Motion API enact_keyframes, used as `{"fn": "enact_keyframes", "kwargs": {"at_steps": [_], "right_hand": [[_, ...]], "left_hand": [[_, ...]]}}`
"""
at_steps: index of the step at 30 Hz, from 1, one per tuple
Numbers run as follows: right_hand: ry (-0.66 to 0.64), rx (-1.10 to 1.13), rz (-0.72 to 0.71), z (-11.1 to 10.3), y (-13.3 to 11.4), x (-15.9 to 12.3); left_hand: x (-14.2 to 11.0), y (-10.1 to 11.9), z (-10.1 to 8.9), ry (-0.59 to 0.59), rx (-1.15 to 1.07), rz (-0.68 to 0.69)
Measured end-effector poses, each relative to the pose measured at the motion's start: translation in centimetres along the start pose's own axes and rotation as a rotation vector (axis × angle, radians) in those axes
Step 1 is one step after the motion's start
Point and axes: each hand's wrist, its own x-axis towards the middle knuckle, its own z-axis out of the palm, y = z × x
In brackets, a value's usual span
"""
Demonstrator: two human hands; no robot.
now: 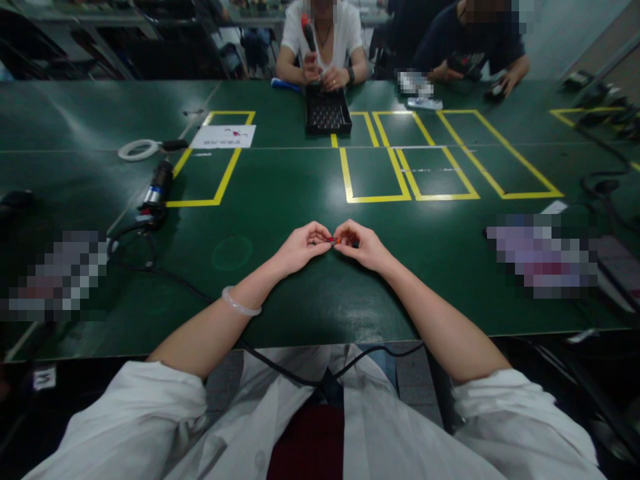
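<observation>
The left hand [302, 249] and the right hand [368, 247] were close together, just above the green table [280, 187]; a little red and orange thing [333, 241] sat between their fingertips; the left thumb and finger were pinched almost closed on it, and the right ones pinched its other side; a pale bracelet [241, 303] went around the left wrist; farther off, a black tray [330, 127] was in front of a person [345, 37] in white

2 hands [300, 249] [364, 244] close together, fingers [320, 249] pinched, forearms [215, 327] angled inward.
</observation>
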Motion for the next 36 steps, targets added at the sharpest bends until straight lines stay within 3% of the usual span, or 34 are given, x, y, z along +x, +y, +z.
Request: {"fn": "enact_keyframes", "kwargs": {"at_steps": [16, 36], "right_hand": [[0.019, -0.009, 0.014, -0.1, 0.4, -0.1], [0.027, 0.063, 0.098, 0.0, 0.1, 0.0]], "left_hand": [[0.1, -0.7, -0.1, -0.018, 0.029, 0.028], [0.2, -0.8, -0.2, -0.032, -0.04, -0.047]]}}
